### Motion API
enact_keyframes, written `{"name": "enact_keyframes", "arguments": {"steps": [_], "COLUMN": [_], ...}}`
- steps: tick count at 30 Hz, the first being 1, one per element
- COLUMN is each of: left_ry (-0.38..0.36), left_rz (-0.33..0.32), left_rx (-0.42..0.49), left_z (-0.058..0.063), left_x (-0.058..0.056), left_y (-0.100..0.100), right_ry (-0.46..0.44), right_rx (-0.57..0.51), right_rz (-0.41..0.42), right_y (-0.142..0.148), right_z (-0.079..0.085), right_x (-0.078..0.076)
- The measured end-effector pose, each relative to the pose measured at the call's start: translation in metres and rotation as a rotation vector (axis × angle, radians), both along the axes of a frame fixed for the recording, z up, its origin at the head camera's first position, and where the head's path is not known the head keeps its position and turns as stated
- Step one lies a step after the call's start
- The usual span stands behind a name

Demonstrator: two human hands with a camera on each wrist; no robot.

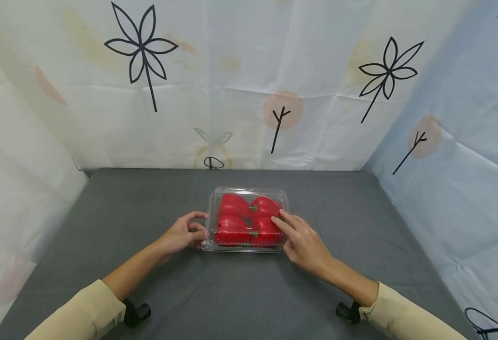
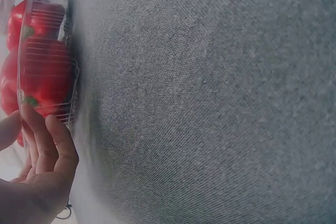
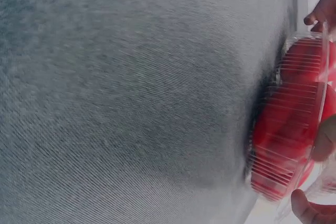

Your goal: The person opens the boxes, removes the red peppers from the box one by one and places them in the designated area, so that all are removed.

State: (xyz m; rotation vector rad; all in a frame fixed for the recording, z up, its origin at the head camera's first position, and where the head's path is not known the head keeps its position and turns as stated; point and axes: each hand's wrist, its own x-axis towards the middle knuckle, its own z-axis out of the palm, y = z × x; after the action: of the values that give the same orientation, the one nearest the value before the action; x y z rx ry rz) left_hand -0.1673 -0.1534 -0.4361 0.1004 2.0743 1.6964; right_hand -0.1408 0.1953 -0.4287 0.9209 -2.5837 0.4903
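Four red peppers [image 1: 232, 224] sit in two rows of two inside your clear box [image 1: 242, 250], some with green stems showing. You have the box flat on the grey tabletop [image 1: 249, 293], around the middle, with its long sides running left to right in front of you.

Your left grip [image 1: 185, 233] is at the box's left side, its thumb and fingers bent and pinching the rim. Your right grip [image 1: 304, 243] is at the right side: the forefinger and middle finger lie nearly straight and spread on the lid, with the thumb down by the near right corner.

You wear cream sleeves [image 1: 79, 311], and a black strap [image 1: 136, 314] shows at each cuff. Behind the tabletop you face a pale sheet [image 1: 232, 56] printed with black leaf outlines and a soft orange disc; another [image 1: 478, 198], bluish, hangs on your right. Your left wrist view shows ribs along the box's wall.
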Motion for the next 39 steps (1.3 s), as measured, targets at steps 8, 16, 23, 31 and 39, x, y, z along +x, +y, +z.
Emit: {"name": "enact_keyframes", "arguments": {"steps": [8, 16, 23, 31, 39], "left_ry": [-0.036, -0.058, -0.056, -0.051, -0.058], "left_rz": [-0.003, -0.006, -0.019, -0.050, -0.056], "left_rx": [0.013, 0.033, 0.036, 0.052, 0.064], "left_z": [0.000, 0.000, 0.001, 0.000, -0.002], "left_x": [0.004, 0.005, 0.006, 0.008, 0.013], "left_y": [-0.002, -0.002, -0.002, -0.003, -0.005], "right_ry": [-0.008, -0.017, 0.023, 0.080, 0.047], "right_rx": [-0.005, -0.070, -0.138, -0.216, -0.309], "right_rz": [0.006, 0.000, 0.019, 0.037, 0.062], "right_y": [0.001, 0.005, 0.011, 0.015, 0.016], "right_z": [0.002, 0.006, 0.012, 0.021, 0.030], "right_x": [-0.001, -0.001, -0.008, -0.018, -0.025]}}
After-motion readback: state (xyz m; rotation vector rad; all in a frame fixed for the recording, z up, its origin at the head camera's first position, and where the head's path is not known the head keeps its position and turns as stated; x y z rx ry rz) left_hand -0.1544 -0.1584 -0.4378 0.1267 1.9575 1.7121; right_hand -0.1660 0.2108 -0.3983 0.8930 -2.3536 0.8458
